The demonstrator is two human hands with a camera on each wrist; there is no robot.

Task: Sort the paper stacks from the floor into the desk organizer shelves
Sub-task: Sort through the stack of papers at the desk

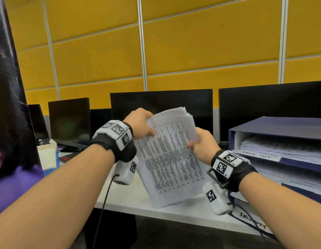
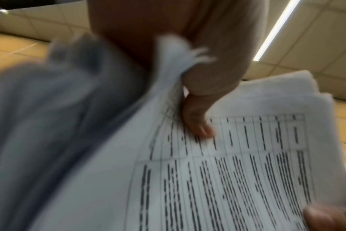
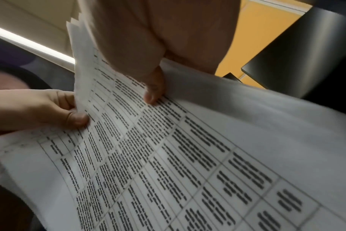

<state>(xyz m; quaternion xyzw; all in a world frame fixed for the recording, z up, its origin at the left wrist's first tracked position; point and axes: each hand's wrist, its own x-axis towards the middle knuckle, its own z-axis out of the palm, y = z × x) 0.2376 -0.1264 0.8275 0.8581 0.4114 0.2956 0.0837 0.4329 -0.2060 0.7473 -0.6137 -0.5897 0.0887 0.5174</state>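
Step in hand: squaring up a paper stack [image 1: 171, 159] before filing, as I read it; its lower edge stands on the white desk [image 1: 138, 200] at the centre of the head view.
Left hand: the left hand [image 1: 140, 124] pinches the stack's upper left corner, thumb on the printed face, fingers curled behind.
Right hand: the right hand [image 1: 203, 145] grips the right edge just below the top, thumb in front.
Stack condition: the sheets fan apart at the top, and in the left wrist view a few corners splay loose; the pile tilts back and to the right.
Organizer: the blue desk organizer [image 1: 274, 126] sits at the right of the frame, close beside the right wrist; its shelves already hold paper, and one carries a handwritten label I cannot read for certain.
Doing it well: loosen both grips a little, tap the lower edge on the desk until the fanned tops drop level, then re-grip firmly.
Next: match the table-printed page to the right shelf label, then slide it in flat.
Risk: loose top sheets could slip or catch on the shelf lip.
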